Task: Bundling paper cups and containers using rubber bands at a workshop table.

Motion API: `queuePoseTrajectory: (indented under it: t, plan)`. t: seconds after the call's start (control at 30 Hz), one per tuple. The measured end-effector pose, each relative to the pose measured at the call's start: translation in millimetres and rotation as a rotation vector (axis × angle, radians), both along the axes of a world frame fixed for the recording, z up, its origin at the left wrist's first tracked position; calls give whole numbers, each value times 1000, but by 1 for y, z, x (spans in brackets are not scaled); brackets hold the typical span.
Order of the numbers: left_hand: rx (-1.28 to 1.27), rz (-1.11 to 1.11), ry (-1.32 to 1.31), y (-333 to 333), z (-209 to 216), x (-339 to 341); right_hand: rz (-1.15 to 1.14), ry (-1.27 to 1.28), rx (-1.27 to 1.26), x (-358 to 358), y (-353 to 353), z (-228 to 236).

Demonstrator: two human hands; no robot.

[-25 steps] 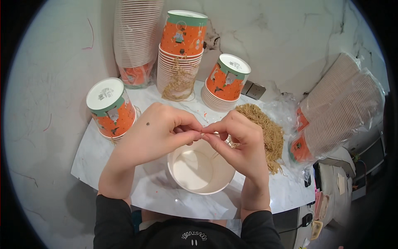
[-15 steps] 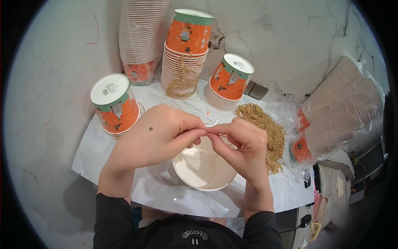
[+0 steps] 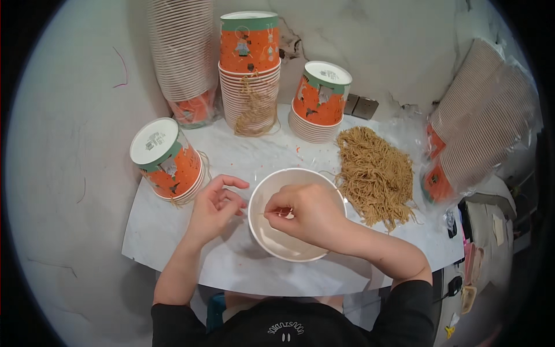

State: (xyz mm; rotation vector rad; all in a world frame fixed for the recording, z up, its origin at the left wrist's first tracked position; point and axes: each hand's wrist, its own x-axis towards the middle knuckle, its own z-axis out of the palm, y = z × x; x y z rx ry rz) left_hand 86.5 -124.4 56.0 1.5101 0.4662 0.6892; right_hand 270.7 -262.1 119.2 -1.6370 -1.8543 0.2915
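An open paper bucket (image 3: 289, 246) with a white inside stands mouth up on the table in front of me. Over its mouth is my right hand (image 3: 309, 217), thumb and fingertips pinched together on what looks like a thin tan string, its short end poking out to the left. My left hand (image 3: 217, 208) is just left of the bucket's rim, fingers partly curled and apart, holding nothing. Right of the bucket lies a heap of tan strings (image 3: 378, 176).
Upside-down orange and green paper buckets stand at the left (image 3: 167, 165), back (image 3: 248, 49) and back right (image 3: 321, 95), some with tan string on them. Bagged bucket stacks stand at the back left (image 3: 185, 52) and far right (image 3: 485, 127). A wall socket (image 3: 361, 107) is behind the table (image 3: 231, 269).
My hands have parted: the left drew back to the bucket's left side, and the right moved down over the bucket's mouth. Earlier their fingertips met above its far rim.
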Motion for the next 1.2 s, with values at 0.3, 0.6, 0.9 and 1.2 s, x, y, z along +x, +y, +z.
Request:
queuePoseTrajectory:
  t: [0.3, 0.6, 0.9, 1.2]
  plan:
    - [-98, -225, 23, 2, -1, -13, -11, 212, -84, 2, 7, -12]
    - [-68, -237, -24, 2, -3, -15, -6, 202, -91, -1, 10, -12]
    - [183, -82, 13, -5, -5, -11, 15, 97, -63, -7, 12, -12]
    - [761, 201, -39, -13, 2, 4, -164, 106, -271, 14, 4, 13]
